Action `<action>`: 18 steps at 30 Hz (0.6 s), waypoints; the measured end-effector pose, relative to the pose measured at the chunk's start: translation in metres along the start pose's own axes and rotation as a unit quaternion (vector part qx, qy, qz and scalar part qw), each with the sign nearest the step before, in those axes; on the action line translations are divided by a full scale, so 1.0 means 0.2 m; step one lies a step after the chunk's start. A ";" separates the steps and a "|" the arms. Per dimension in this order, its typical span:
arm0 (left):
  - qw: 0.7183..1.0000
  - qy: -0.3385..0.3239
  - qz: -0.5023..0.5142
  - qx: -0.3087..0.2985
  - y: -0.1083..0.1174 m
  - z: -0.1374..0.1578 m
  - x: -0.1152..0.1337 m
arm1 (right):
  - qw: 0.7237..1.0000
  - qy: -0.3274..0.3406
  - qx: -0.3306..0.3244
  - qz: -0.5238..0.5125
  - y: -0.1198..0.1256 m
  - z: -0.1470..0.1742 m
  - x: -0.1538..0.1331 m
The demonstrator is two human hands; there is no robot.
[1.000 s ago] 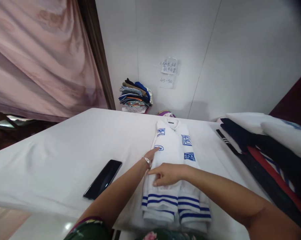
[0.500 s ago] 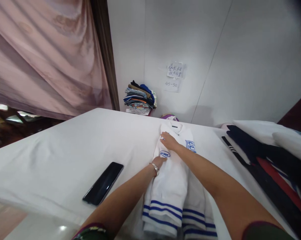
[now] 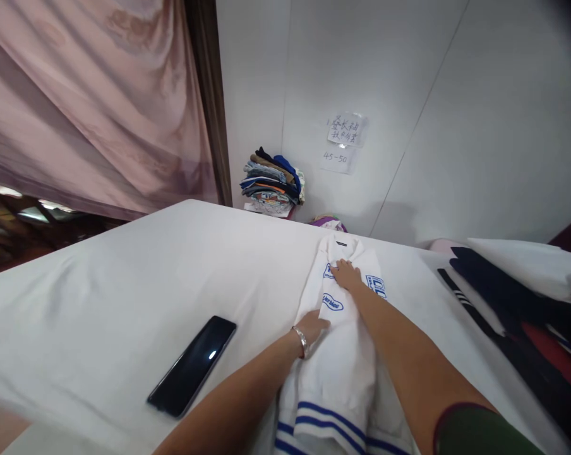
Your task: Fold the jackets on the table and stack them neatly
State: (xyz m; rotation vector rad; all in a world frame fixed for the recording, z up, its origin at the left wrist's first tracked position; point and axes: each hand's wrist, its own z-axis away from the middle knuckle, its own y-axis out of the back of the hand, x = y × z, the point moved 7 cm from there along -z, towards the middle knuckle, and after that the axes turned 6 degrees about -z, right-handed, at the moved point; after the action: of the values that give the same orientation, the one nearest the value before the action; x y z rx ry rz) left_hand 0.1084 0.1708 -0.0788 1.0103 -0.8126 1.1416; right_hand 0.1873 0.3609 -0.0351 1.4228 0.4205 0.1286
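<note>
A white jacket point(image 3: 345, 344) with blue-striped cuffs and hem and blue patches lies lengthwise on the white-covered table, collar toward the wall. One sleeve is folded over its front. My left hand point(image 3: 312, 325), with a silver bracelet at the wrist, grips the sleeve's left edge; its thumb lies on top and the other fingers are partly hidden by the cloth. Higher up, near the collar, my right hand point(image 3: 347, 275) rests on the jacket's chest with its fingers spread, partly covering a blue patch.
A black phone point(image 3: 193, 366) lies on the table point(image 3: 138, 284), left of the jacket. Dark folded clothes point(image 3: 498, 297) are piled at the right. Beyond the far edge stands a stack of clothes point(image 3: 271, 183) by the wall. Pink curtain point(image 3: 100, 107) hangs at left.
My right hand has shifted from the jacket's left shoulder edge toward its middle, uncovering more of the upper blue patch. My left hand stays at the sleeve's edge. The camera view has shifted slightly.
</note>
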 end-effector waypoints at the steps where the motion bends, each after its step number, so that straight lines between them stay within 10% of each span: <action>1: 1.000 0.005 0.009 0.001 0.00 0.00 0.00 | 1.000 -0.008 -0.001 -0.002 -0.01 0.00 0.02; 18: 0.996 -0.010 -0.084 0.029 0.01 0.10 0.11 | 0.999 0.041 -0.030 -0.002 -0.05 -0.01 -0.10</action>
State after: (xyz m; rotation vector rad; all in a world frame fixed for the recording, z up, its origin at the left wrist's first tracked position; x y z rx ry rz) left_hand 0.1113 0.1593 -0.0520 1.1187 -0.6991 1.0183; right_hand 0.1664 0.3553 -0.0420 1.3611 0.4835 0.1955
